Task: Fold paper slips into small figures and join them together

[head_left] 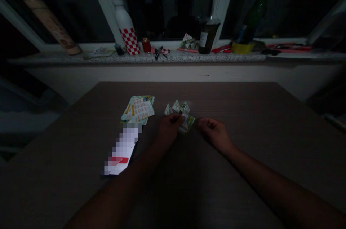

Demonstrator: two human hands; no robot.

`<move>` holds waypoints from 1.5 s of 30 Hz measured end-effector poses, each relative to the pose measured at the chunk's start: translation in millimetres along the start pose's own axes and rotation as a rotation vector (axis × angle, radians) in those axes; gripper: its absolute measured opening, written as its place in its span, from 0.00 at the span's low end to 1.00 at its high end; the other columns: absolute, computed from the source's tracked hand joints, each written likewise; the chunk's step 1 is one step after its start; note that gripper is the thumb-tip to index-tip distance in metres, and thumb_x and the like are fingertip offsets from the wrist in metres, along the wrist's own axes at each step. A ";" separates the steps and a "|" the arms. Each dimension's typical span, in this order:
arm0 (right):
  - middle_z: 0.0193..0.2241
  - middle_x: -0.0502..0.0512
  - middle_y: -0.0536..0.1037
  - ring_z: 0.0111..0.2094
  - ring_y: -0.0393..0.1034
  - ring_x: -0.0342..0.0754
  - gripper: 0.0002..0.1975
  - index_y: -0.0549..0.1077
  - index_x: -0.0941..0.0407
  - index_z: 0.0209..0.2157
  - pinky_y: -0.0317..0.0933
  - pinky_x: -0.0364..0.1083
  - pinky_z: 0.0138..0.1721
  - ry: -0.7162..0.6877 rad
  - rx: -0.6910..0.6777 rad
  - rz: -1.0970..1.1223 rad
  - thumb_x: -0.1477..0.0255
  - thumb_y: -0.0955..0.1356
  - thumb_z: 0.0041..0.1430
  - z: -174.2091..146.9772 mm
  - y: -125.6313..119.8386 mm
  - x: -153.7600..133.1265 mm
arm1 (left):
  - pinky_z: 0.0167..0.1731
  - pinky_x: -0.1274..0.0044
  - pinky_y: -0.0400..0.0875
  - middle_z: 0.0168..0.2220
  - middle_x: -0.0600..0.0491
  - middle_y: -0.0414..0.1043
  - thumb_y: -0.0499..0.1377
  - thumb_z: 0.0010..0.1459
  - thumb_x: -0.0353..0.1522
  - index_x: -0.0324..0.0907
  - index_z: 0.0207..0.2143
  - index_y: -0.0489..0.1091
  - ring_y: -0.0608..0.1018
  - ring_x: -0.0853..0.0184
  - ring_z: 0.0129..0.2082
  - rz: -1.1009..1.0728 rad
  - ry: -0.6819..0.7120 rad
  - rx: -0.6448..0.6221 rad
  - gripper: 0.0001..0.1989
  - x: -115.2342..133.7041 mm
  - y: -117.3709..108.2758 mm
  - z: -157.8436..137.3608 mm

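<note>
My left hand (pixel 171 125) pinches a folded piece of printed paper (pixel 189 122) between thumb and fingers, close to the tabletop. Just beyond it, several small pointed folded paper pieces (pixel 176 105) stand in a row, their lower parts partly hidden by the hand. To the right of the paper and apart from it is my right hand (pixel 214 131), its fingers curled in; nothing shows between them. A loose pile of printed paper sheets (pixel 140 109) lies to the left. Nearer to me, beside my left forearm, is a lit phone (pixel 123 153) with its screen blurred out.
The brown table (pixel 256 113) meets a wall below a stone windowsill (pixel 173 57). On the sill stand a checked white bottle (pixel 129 34), a tan flask (pixel 54 27), a dark cup with a straw (pixel 207 38) and a green bottle (pixel 254 14) in a yellow ring. The light is dim.
</note>
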State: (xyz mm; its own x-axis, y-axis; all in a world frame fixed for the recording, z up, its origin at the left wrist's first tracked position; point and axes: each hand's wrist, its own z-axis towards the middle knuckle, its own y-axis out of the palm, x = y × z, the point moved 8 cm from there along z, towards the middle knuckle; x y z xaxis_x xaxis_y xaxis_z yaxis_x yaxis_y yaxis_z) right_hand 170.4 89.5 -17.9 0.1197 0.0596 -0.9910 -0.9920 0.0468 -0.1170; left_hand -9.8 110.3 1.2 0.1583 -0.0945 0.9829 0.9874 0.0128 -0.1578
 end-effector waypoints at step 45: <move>0.28 0.51 0.79 0.29 0.75 0.46 0.04 0.69 0.54 0.32 0.67 0.45 0.33 -0.517 0.260 -0.260 0.74 0.68 0.52 -4.2 -23.9 -40.8 | 0.21 0.77 0.58 0.21 0.52 0.72 0.50 0.61 0.37 0.40 0.28 0.73 0.72 0.66 0.20 0.589 0.234 -0.321 0.16 9.3 25.7 -34.6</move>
State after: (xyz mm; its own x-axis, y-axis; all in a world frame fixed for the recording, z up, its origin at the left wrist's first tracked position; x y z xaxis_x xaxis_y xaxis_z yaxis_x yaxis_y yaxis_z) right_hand 189.1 81.7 25.1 0.4239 0.4842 -0.7654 -0.8935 0.3617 -0.2660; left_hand 17.0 75.3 3.0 0.6256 -0.3743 0.6845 0.6822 -0.1632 -0.7127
